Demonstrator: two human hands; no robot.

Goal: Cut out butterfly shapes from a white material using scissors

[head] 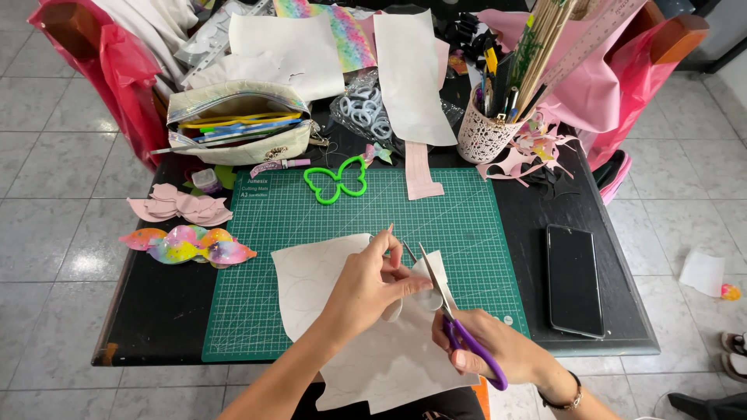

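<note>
At the left edge of the black table (156, 311) lie pale pink cut shapes (180, 207) and, just below them, iridescent rainbow cut shapes (189, 245). Above, in the upper left of the frame, an open pencil pouch (237, 124) holds coloured tools. A green cutting mat (311, 295) covers the middle of the table, with a green butterfly outline (336, 179) at its top edge.

Low in the centre, a white sheet (327, 288) spreads over the mat's near edge toward the bottom of the frame. The left hand (366, 284) comes up from lower left, its fingers pinched together on a small flap of the sheet at mid-frame. Just right of it, the right hand (490, 350) is clamped on the purple-handled scissors (455, 327). The scissors' long axis runs diagonally from lower right up to upper left, the blades parted around the sheet's edge just beside the left fingertips. So the cut point lies between the two hands, touching the left and at the scissors' tip.

Further right lie a dark phone (574, 280) flat on the table, and, in the upper right, a white lattice cup (484, 136) full of sticks and pens. Grey floor tiles (47, 233) surround the table.
</note>
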